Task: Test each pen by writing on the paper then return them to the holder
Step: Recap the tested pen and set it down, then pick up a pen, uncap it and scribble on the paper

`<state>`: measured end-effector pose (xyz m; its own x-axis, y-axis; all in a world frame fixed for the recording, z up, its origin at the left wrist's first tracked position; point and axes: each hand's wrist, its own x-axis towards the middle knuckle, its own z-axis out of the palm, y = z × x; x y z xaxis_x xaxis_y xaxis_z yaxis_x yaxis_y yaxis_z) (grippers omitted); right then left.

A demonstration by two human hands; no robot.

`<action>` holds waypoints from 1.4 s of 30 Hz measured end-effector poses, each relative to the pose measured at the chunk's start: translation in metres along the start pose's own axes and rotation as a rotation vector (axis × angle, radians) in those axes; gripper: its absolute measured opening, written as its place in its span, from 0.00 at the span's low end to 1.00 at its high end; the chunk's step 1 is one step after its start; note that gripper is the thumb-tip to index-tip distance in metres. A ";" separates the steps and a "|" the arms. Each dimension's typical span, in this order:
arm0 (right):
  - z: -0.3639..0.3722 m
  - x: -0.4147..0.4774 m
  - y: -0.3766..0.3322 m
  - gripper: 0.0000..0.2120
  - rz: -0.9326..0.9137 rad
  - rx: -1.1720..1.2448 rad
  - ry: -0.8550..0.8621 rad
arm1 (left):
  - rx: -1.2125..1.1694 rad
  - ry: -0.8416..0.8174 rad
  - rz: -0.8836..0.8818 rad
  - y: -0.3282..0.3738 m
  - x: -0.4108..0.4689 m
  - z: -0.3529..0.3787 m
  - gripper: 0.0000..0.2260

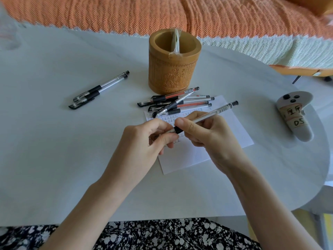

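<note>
A clear-barrelled pen (pixel 214 112) with a black grip is held over the white paper (pixel 207 141), its black end pointing up and right. My right hand (pixel 203 134) grips its barrel. My left hand (pixel 144 139) pinches the front end of the pen; whether a cap sits on it is hidden by the fingers. Rows of small written marks cover the paper's upper part. A pile of several pens (pixel 176 102) lies on the paper's far edge, in front of the carved bamboo holder (pixel 173 64). Two more pens (pixel 100 89) lie apart at the left.
The white rounded table (pixel 63 150) holds a white controller (pixel 295 116) with taped labels at the right. A plastic strip is taped across the holder's rim. An orange and white woven cover (pixel 162 13) lies beyond the table. A floral garment shows at the bottom.
</note>
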<state>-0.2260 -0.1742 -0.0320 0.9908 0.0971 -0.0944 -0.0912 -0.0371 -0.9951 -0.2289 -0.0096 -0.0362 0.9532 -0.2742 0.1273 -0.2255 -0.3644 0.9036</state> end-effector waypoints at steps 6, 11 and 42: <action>0.007 0.001 0.001 0.24 0.114 -0.016 0.072 | 0.192 0.155 0.061 0.001 0.016 -0.009 0.03; 0.003 0.000 0.002 0.13 0.103 -0.174 0.142 | 0.416 0.298 0.080 -0.015 0.039 -0.014 0.05; 0.000 0.002 0.013 0.04 -0.025 -0.541 0.213 | 0.560 0.429 0.085 -0.036 0.054 -0.024 0.08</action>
<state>-0.2252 -0.1749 -0.0453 0.9953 -0.0961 -0.0078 -0.0592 -0.5459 -0.8357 -0.1641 0.0099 -0.0522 0.8970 0.0111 0.4419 -0.2621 -0.7917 0.5518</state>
